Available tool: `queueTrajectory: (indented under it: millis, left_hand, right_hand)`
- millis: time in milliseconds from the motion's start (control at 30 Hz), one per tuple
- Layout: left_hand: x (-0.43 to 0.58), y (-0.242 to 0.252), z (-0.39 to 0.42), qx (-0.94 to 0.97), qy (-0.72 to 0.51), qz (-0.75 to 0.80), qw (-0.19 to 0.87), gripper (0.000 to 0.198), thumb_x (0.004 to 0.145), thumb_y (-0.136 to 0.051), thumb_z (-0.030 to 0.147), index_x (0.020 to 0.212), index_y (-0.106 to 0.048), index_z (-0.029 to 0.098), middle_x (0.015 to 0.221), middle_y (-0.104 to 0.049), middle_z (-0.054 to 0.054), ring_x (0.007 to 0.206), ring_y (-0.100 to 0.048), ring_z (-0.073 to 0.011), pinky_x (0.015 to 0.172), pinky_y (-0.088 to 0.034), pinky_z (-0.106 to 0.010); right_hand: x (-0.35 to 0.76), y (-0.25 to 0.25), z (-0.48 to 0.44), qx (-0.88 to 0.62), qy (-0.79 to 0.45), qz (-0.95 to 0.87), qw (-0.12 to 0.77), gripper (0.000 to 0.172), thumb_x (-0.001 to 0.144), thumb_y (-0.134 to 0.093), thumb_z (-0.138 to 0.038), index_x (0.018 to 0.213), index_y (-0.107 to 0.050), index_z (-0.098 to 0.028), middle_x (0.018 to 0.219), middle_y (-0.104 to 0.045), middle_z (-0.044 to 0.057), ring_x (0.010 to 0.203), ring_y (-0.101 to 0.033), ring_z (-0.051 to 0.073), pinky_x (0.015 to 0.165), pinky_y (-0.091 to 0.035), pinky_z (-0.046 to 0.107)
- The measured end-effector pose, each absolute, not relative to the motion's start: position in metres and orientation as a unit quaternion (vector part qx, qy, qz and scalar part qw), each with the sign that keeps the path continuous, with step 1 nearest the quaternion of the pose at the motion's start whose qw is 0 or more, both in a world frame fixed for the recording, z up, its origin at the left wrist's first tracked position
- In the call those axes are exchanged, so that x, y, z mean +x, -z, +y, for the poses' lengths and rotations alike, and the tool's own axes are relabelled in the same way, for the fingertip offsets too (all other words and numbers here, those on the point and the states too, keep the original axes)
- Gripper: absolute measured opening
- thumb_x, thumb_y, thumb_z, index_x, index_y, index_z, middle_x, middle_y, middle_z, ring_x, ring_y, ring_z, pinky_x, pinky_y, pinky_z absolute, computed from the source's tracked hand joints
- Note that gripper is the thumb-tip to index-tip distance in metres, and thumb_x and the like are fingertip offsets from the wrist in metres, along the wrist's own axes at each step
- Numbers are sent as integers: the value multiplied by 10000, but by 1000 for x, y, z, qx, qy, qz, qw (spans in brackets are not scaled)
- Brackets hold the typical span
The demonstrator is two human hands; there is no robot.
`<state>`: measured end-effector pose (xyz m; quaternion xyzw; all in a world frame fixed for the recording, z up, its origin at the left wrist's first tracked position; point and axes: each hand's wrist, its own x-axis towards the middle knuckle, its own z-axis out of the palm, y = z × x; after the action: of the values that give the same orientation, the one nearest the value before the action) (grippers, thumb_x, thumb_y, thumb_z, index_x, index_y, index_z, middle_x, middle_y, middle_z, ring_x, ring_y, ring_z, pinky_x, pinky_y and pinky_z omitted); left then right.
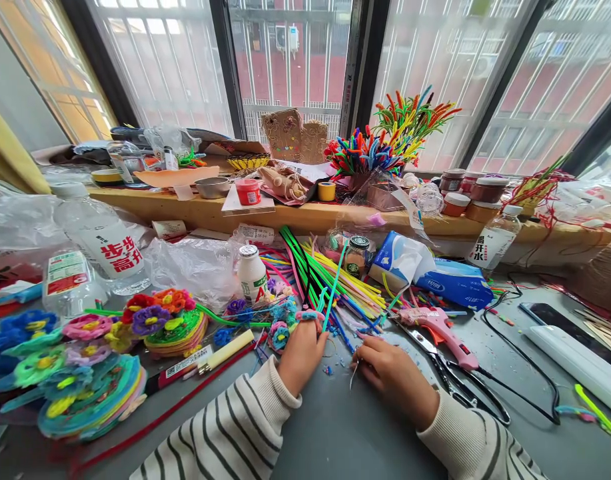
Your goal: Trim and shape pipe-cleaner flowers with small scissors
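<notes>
My left hand [301,357] is closed, its fingers wrapped round a pipe cleaner piece [309,315] with a pink and blue looped top. A teal pipe cleaner [336,283] sticks up beside the thumb. My right hand [395,377] is closed in a pinch low over the table. From its fingertips a thin, silvery strand-like thing [354,375] juts out, too small to name. Bits of coloured fluff lie between the two hands. Close to the left hand are pink and blue pipe cleaner flowers [279,333].
Loose pipe cleaners [345,283] fan out beyond my hands. A pink glue gun [442,327] and black-handled scissors [445,367] lie right, with a cable trailing. Finished flower pieces [92,393], a white bottle [252,273] and a glue stick [230,350] are left.
</notes>
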<state>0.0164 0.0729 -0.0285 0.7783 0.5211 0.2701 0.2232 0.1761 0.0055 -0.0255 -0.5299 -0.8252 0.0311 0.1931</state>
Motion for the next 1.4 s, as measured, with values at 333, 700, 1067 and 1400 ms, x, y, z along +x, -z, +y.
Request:
queueTrajectory:
  millis: [333, 700, 1067, 1400]
  left_hand:
    - [16, 20, 70, 769, -325, 513, 200, 192, 769, -330, 265, 584, -334, 213, 558, -410, 21, 544, -451, -145, 560, -371, -281]
    - [18, 13, 58, 755, -393, 403, 337, 174, 772, -380, 290, 630, -329, 203, 606, -420, 46, 511, -500, -97, 616, -406, -268]
    - [17, 4, 67, 593, -405, 390, 577, 265, 659, -543, 361, 567, -378, 175, 500, -526, 37, 445, -530, -107, 411, -385, -223]
    - [2, -9, 81, 498, -442, 398, 631, 341, 549, -661, 276, 551, -337, 170, 513, -526, 56, 471, -572, -103, 449, -467, -213]
  right_hand:
    - [170, 8, -1, -540, -40, -823, 174, 152, 783, -432, -148, 766, -579, -180, 701, -589, 47, 624, -556, 161, 540, -401, 238]
    - [171, -22, 39, -545, -426, -531, 489, 341, 708, -513, -433, 869, -580, -141, 787, -621, 60, 687, -590, 161, 568, -482, 250]
    - [193, -33, 62, -401, -509, -356, 673, 193, 673, -595, -351, 742, -596, -171, 705, -620, 14, 692, -596, 147, 677, -489, 290]
    - [213, -38, 62, -385, -491, -337, 705, 210, 688, -580, -326, 836, -596, -178, 648, -533, -19, 676, -567, 125, 690, -481, 274]
